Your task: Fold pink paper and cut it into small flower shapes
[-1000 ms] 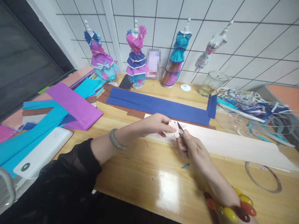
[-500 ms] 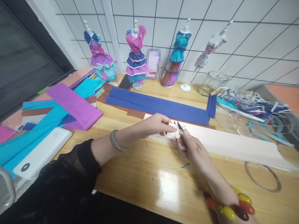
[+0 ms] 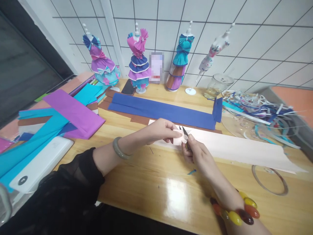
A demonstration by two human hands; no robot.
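Note:
My left hand [image 3: 161, 130] pinches a small piece of pale pink paper [image 3: 178, 140] between thumb and fingers. The edge on its right side looks rounded, like small petals. In my right hand [image 3: 198, 150] is a small pair of dark-bladed scissors [image 3: 185, 131], its blades pointing up and away, close against the paper's right side. The two blade tips stand apart. Fingers hide the scissors' handles. Under both hands stretches a long pale pink paper strip [image 3: 244, 148], and beyond it lies a folded blue strip [image 3: 156, 109] over brown paper [image 3: 139, 119].
Several small mannequins, including one in a pink and blue dress [image 3: 139, 62], stand along the tiled wall. A glass jar [image 3: 218, 85] and a heap of offcuts [image 3: 259, 106] are at right. Purple paper [image 3: 75, 112] and a white device [image 3: 46, 163] lie left; a clear tape roll [image 3: 285, 189] sits front right.
The small pink paper has turned in my left hand, showing a broader flat part now. Both hands stay close together. The whole view has shifted slightly.

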